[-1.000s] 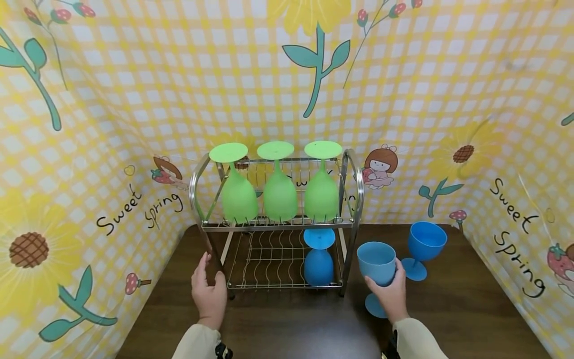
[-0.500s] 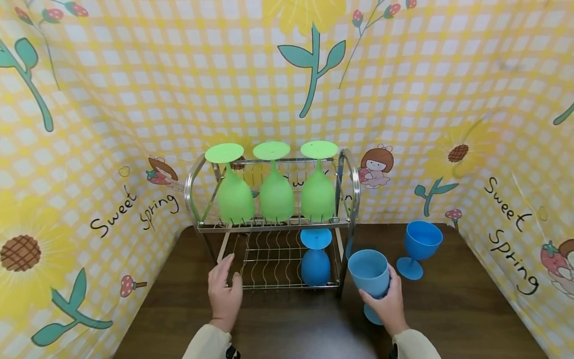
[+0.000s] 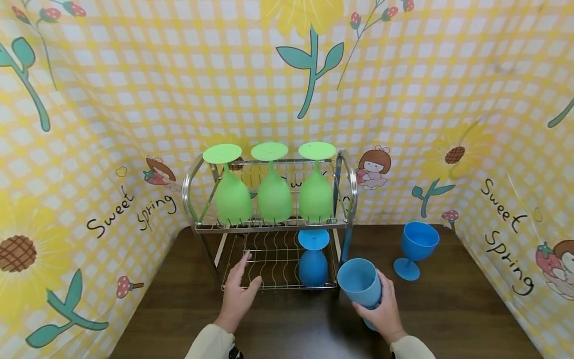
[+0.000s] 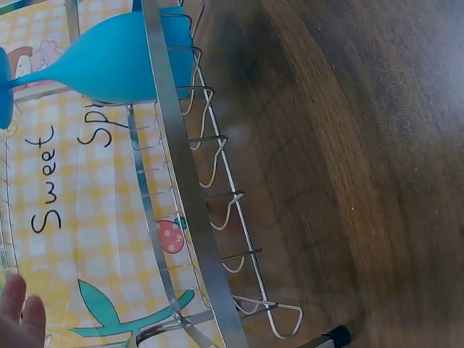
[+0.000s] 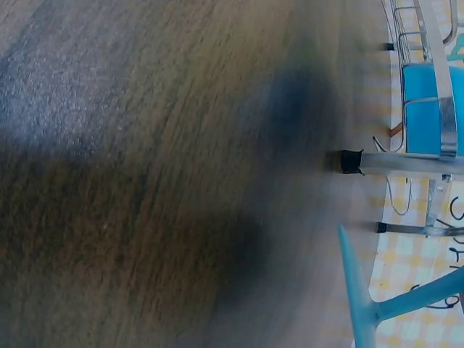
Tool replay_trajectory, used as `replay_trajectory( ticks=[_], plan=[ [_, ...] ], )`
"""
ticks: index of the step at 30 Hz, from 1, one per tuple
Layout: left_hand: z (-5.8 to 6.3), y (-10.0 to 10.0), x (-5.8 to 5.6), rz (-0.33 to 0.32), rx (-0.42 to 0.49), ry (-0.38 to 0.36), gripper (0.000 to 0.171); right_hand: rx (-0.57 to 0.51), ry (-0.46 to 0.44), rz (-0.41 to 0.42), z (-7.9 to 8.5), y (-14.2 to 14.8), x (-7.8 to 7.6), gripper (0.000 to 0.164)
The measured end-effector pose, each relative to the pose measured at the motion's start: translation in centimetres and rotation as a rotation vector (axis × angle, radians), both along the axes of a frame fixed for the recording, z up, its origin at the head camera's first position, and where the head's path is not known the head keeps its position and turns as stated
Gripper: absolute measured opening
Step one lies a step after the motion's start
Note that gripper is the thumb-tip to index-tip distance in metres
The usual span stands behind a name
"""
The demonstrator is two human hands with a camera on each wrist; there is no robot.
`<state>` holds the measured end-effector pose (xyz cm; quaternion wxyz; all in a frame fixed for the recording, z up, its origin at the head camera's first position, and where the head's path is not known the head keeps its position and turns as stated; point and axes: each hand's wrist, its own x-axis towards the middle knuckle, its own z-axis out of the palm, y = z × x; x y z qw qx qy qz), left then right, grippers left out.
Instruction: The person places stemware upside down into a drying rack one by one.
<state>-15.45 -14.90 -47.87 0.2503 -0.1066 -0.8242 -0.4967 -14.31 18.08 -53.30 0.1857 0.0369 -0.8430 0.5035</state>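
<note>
My right hand (image 3: 378, 309) grips a light blue goblet (image 3: 358, 281) round its bowl, mouth up and tilted, just right of the rack's front corner. Most of its foot is hidden in the head view; the right wrist view shows its stem (image 5: 417, 299) and foot, apart from the tabletop. My left hand (image 3: 239, 299), fingers extended and thumb spread, holds nothing in front of the lower shelf's left half. Its fingertips (image 4: 14, 301) show at the left wrist view's corner. On the metal two-tier rack (image 3: 273, 229), a blue goblet (image 3: 313, 269) stands upside down at the lower right.
Three green goblets (image 3: 275, 199) stand upside down in a row on the upper tier. Another blue goblet (image 3: 419, 242) stands upright on the dark wooden table (image 3: 448, 309), behind and right of my right hand. A checked cloth (image 3: 251, 85) covers the walls around.
My right hand has brought the held goblet leftward and nearer to me, tilting it more. My left hand has moved right, from beside the rack to before the lower shelf.
</note>
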Motion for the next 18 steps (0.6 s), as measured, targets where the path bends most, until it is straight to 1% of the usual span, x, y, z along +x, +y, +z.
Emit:
replay_trajectory(
  ticks=[2,4,9,14,15,18],
  plan=[
    [0.3,0.1,0.0,-0.061,-0.003,-0.077,0.061,0.028,0.039,0.016,-0.1,-0.1,0.2,0.090],
    [0.5,0.3,-0.1,-0.093,-0.017,-0.120,0.062,0.053,0.075,0.038,-0.1,-0.2,0.2,0.090],
    [1.3,1.0,-0.7,-0.139,-0.100,-0.137,0.063,0.141,0.117,0.100,-0.1,-0.6,0.4,0.089],
    [1.3,1.9,-0.7,-0.203,-0.200,-0.141,0.062,0.201,0.123,0.142,0.1,-1.1,0.5,0.087],
    [1.3,2.0,-0.7,-0.226,-0.227,-0.137,0.061,0.209,0.120,0.145,0.0,-1.2,0.5,0.087],
    [1.4,2.3,-0.7,-0.302,-0.316,-0.185,0.063,0.231,0.098,0.157,-0.1,-1.7,0.3,0.087]
  ],
)
